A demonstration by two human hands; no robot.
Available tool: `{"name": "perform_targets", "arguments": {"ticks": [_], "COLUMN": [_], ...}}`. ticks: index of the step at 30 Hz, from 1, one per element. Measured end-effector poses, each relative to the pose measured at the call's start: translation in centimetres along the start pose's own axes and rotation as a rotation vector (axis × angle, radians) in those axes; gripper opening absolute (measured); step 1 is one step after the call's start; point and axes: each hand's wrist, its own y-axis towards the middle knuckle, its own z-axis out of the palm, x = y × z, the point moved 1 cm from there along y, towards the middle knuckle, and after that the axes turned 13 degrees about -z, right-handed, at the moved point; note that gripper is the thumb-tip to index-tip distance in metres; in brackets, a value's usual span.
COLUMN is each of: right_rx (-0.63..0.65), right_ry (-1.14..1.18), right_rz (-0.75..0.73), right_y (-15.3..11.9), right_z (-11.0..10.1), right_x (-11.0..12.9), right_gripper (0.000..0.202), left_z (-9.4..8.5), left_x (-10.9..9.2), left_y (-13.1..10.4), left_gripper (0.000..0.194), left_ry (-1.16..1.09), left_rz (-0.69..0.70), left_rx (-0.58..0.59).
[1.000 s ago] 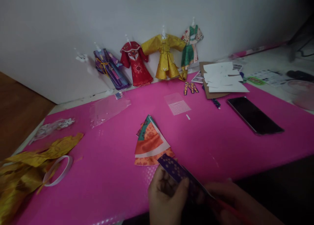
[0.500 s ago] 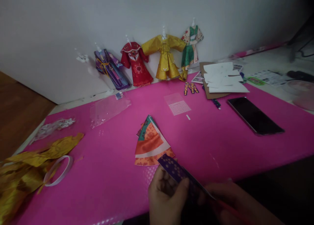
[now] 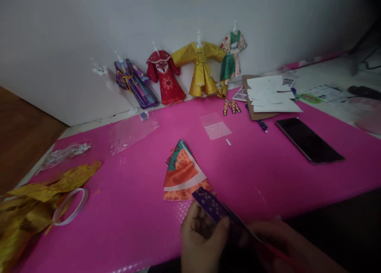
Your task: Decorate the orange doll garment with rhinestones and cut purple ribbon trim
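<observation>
At the near edge of the table, my left hand (image 3: 202, 237) pinches a strip of dark purple fabric (image 3: 210, 205) with a pale diamond pattern between thumb and fingers. My right hand (image 3: 285, 241), low and dim, is closed around scissors (image 3: 268, 245) with red handles. Their thin blades lie along the strip's right edge. Just beyond my left hand a fan-shaped piece of orange, white and green fabric (image 3: 181, 175) lies flat, its lower corner close to the purple strip. Shadow hides the strip's lower end and most of my right fingers.
Dressed doll forms (image 3: 166, 78) lean against the wall. A phone (image 3: 309, 140) and stacked white papers (image 3: 270, 94) lie right. Yellow fabric (image 3: 44, 193), a white ring (image 3: 73, 207) and plastic bags (image 3: 132, 132) lie left. A small dotted sheet (image 3: 218, 130) sits mid-table.
</observation>
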Motion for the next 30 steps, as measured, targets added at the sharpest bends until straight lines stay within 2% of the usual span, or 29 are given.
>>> {"name": "perform_targets", "arguments": {"ticks": [3, 8, 12, 15, 22, 27, 30], "right_rx": [0.012, 0.064, -0.001, 0.022, 0.053, 0.052, 0.043], "right_ry": [0.013, 0.007, -0.148, -0.127, -0.182, -0.113, -0.119], "right_rz": [0.003, 0.011, -0.016, -0.009, 0.051, 0.009, 0.005], "right_y": [0.5, 0.7, 0.2, 0.3, 0.7, 0.9, 1.0], "right_z": [0.2, 0.0, -0.5, -0.4, -0.3, -0.2, -0.1], "right_x": [0.6, 1.9, 1.6, 1.3, 1.7, 2.1, 2.2], "right_gripper": [0.049, 0.040, 0.038, 0.035, 0.037, 0.046, 0.043], "left_z": [0.1, 0.3, 0.2, 0.0, 0.0, 0.2, -0.2], "left_x": [0.0, 0.0, 0.1, 0.3, 0.5, 0.4, 0.4], "left_y": [-0.1, -0.2, -0.2, -0.1, 0.0, -0.1, 0.0], "left_gripper": [0.027, 0.029, 0.028, 0.029, 0.032, 0.031, 0.031], "left_ry": [-0.016, -0.004, -0.002, -0.014, -0.036, -0.045, -0.029], "left_rz": [0.015, -0.001, 0.000, 0.000, 0.006, 0.009, 0.016], "left_rx": [-0.028, -0.012, -0.005, 0.016, 0.022, 0.005, 0.012]}}
